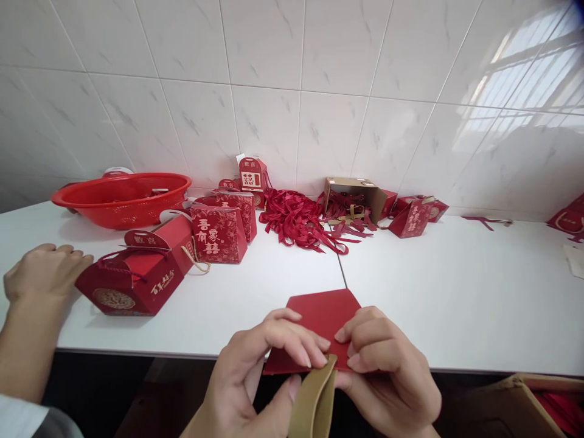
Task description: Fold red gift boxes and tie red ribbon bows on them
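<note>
Low in the middle, over the table's front edge, my two hands work on a red paper gift box (319, 313), whose plain red panel faces me. A flat gold strap (314, 398), bent into a loop, hangs from the box's near edge. My left hand (262, 365) pinches the strap between thumb and fingers, fingertips lying against the red panel. From the other side my right hand (387, 365) grips the box, fingers on top and thumb underneath. Where the strap enters the box is partly hidden by the fingers.
On the white table (479, 298) stand finished red gift boxes (132, 280), a red plastic basin (123, 198), a heap of red ribbons (292, 216) and an open cardboard box (376, 198) with straps. Another person's fist (45, 271) rests at left. A carton (511, 401) sits lower right.
</note>
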Motion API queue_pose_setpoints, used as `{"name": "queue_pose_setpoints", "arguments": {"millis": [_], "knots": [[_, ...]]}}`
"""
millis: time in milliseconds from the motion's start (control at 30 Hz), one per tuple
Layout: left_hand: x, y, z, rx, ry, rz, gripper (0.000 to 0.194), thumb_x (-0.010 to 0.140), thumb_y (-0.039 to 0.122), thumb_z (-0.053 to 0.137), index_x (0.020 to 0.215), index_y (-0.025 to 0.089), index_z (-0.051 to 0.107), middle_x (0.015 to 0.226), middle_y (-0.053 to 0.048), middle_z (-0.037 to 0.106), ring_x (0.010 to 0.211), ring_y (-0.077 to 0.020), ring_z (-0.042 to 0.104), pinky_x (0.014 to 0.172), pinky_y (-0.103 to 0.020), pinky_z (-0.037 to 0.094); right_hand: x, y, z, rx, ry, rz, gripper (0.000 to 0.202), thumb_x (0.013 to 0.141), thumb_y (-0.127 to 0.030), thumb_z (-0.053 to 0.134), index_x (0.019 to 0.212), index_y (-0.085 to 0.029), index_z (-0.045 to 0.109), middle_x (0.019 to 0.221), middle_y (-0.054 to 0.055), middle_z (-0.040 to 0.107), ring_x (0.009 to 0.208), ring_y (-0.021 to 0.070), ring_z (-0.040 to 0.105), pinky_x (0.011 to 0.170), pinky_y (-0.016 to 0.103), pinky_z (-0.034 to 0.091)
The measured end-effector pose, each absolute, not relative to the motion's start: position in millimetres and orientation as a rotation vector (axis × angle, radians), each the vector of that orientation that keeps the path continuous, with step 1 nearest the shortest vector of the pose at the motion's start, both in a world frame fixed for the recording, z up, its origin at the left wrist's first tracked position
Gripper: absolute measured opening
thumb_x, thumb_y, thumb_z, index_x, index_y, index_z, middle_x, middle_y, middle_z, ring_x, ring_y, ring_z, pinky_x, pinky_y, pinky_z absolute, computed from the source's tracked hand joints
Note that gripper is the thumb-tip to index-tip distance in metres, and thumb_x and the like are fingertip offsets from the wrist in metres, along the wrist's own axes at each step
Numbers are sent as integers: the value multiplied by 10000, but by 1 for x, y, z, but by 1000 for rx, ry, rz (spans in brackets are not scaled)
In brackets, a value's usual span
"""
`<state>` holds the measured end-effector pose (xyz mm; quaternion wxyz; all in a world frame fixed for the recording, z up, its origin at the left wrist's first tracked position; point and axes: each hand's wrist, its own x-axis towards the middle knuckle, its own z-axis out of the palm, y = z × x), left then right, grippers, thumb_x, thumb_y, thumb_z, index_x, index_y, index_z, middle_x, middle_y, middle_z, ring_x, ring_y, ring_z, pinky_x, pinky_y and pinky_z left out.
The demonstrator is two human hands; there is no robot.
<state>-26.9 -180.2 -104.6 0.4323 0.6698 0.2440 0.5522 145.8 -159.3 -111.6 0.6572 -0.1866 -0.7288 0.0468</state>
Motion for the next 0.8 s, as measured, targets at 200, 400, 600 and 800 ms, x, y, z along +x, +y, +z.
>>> {"name": "queue_pose_setpoints", "arguments": {"millis": [200, 400, 600, 800], "knots": [[-29, -165, -118, 1806, 596, 1377, 337, 776, -49, 601, 920, 249, 544, 895, 0, 691, 897, -181, 654, 976, -390, 422, 145, -153, -128, -467, -1567, 306, 155, 773, -210, 730, 792, -198, 577, 668, -3, 562, 617, 150, 569, 551, 307, 496], [-27, -168, -124, 1803, 661, 1424, 422, 797, -40, 581, 1013, 278, 407, 899, 30, 709, 852, -139, 678, 974, -350, 444, 153, -155, -133, -686, -1689, 404, 261, 786, -318, 717, 1026, -226, 671, 797, 28, 563, 693, 155, 574, 564, 281, 496], [-27, -171, -126, 1806, 678, 1443, 340, 840, 13, 544, 989, 267, 374, 895, -11, 715, 833, -163, 672, 777, -301, 525, 151, -159, -135, -689, -1669, 367, 187, 773, -222, 731, 950, -216, 674, 834, 28, 518, 715, 154, 587, 562, 278, 514], [-28, -172, -138, 1794, 715, 1486, 401, 808, 6, 593, 939, 270, 320, 853, 26, 714, 804, -166, 663, 945, -412, 419, 144, -161, -139, -618, -1613, 336, 72, 816, -211, 682, 810, -197, 612, 785, 24, 523, 689, 159, 597, 550, 297, 520]]}}
